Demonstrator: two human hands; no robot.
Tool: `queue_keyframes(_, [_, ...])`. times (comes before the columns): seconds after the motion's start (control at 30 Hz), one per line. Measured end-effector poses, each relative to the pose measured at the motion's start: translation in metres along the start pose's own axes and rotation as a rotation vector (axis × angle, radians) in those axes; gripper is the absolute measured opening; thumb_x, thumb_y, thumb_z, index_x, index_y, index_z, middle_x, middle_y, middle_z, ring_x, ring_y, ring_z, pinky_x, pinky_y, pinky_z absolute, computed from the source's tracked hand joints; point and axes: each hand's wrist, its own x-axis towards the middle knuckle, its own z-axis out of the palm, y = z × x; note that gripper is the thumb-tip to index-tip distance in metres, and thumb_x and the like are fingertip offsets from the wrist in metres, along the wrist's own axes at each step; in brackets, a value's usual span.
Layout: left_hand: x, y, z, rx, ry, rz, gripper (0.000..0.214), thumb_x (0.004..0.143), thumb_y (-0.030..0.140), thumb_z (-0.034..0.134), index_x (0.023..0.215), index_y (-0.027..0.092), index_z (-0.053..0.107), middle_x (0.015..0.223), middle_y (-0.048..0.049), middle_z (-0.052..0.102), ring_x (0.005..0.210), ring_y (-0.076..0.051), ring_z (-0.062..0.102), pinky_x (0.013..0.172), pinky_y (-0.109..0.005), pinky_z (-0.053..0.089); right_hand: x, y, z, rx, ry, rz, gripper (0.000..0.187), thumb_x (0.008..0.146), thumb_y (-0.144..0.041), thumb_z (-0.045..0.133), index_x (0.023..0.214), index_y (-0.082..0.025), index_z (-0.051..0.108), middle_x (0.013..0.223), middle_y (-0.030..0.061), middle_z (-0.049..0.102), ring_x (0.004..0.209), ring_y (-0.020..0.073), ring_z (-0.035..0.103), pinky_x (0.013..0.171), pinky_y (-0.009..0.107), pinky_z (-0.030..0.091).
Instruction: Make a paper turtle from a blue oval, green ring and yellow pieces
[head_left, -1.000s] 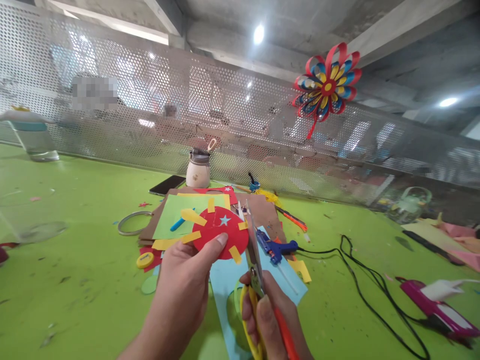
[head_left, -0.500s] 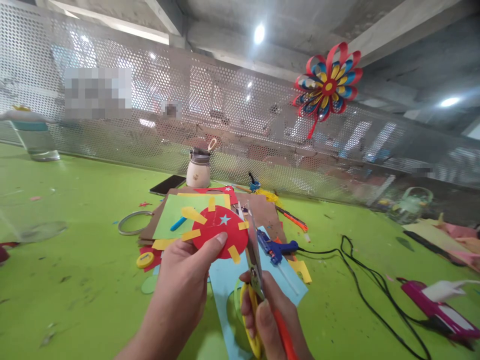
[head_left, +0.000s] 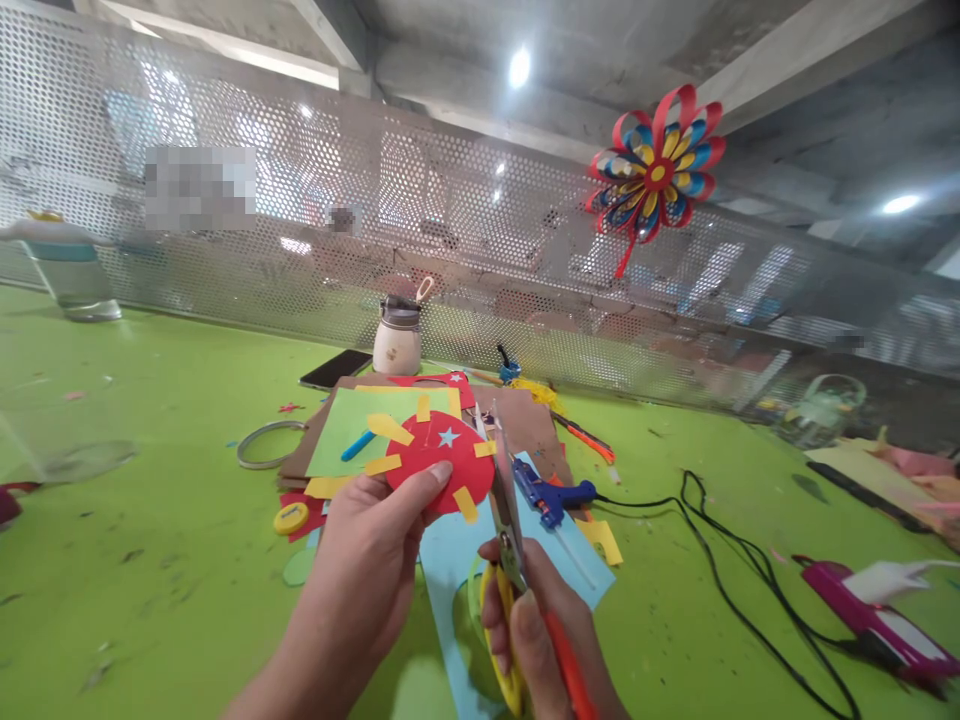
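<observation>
My left hand [head_left: 386, 550] pinches a red paper circle [head_left: 465, 462] by its lower edge, thumb on top. Yellow paper tabs [head_left: 390, 428] stick out around the circle's rim, and a pale blue star [head_left: 448, 437] sits on its face. My right hand [head_left: 544, 620] grips scissors [head_left: 510, 530] with one yellow and one orange handle. Their blades point away from me, slightly parted, at the circle's right edge beside a yellow tab. Whether the blades touch the paper I cannot tell. Below lie light blue paper [head_left: 442, 545] and a blue glue gun [head_left: 551, 498].
Brown cardboard [head_left: 529, 420] and green paper [head_left: 341, 430] lie beneath the hands. A silver ring of tape [head_left: 244, 455], a phone [head_left: 334, 369] and a white bottle [head_left: 397, 345] stand left and behind. Black cable [head_left: 720, 565] runs right toward a magenta power strip [head_left: 862, 610]. A paper flower [head_left: 660, 172] hangs above.
The red circle has shifted very slightly with my left hand. The scissors stay almost in the same place at its right edge.
</observation>
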Motion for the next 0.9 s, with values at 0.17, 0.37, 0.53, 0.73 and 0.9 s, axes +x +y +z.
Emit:
queue_keyframes(0.17, [0.004, -0.001, -0.003, -0.014, -0.019, 0.033, 0.007, 0.067, 0.016, 0.081, 0.068, 0.011, 0.075, 0.065, -0.0038, 0.074, 0.059, -0.011, 0.066, 0.06, -0.016, 0.056, 0.001, -0.001, 0.0, 0.018, 0.003, 0.034, 0.068, 0.081, -0.079, 0.04, 0.106, -0.018, 0.057, 0.065, -0.0033, 0.041, 0.052, 0.0103, 0.033, 0.047, 0.025, 0.027])
queue_keyframes(0.37, [0.008, -0.001, -0.006, -0.029, -0.007, 0.018, 0.007, 0.067, 0.016, 0.08, 0.067, 0.011, 0.074, 0.065, -0.0038, 0.074, 0.061, -0.012, 0.067, 0.062, -0.019, 0.057, 0.001, 0.002, -0.001, 0.104, -0.006, 0.063, 0.068, 0.077, -0.079, 0.047, 0.106, -0.018, 0.058, 0.065, -0.0008, 0.051, 0.052, 0.0106, 0.042, 0.047, 0.024, 0.032])
queue_keyframes(0.53, [0.01, 0.002, -0.008, -0.046, 0.025, 0.009, 0.008, 0.065, 0.013, 0.08, 0.064, 0.011, 0.073, 0.064, -0.003, 0.074, 0.058, -0.011, 0.065, 0.059, -0.018, 0.057, 0.002, 0.001, -0.004, 0.2, -0.004, 0.157, 0.06, 0.081, -0.075, 0.048, 0.1, -0.018, 0.057, 0.063, -0.0021, 0.05, 0.049, 0.0083, 0.04, 0.046, 0.022, 0.034])
queue_keyframes(0.73, [0.007, 0.003, -0.006, -0.053, -0.014, -0.016, 0.004, 0.067, 0.01, 0.079, 0.066, 0.012, 0.075, 0.064, -0.0027, 0.075, 0.061, -0.011, 0.068, 0.062, -0.016, 0.057, 0.008, -0.006, -0.011, 0.228, 0.079, 0.167, 0.051, 0.084, -0.064, 0.059, 0.104, -0.016, 0.059, 0.067, -0.0011, 0.055, 0.053, 0.0098, 0.049, 0.051, 0.024, 0.043])
queue_keyframes(0.9, [0.006, 0.0, -0.005, -0.036, -0.091, -0.094, 0.005, 0.068, 0.011, 0.078, 0.064, 0.011, 0.075, 0.061, -0.0026, 0.074, 0.059, -0.01, 0.067, 0.062, -0.015, 0.057, 0.012, -0.018, -0.021, 0.196, 0.174, 0.074, 0.038, 0.085, -0.049, 0.065, 0.109, -0.02, 0.058, 0.073, -0.0006, 0.058, 0.063, 0.0125, 0.055, 0.059, 0.024, 0.047])
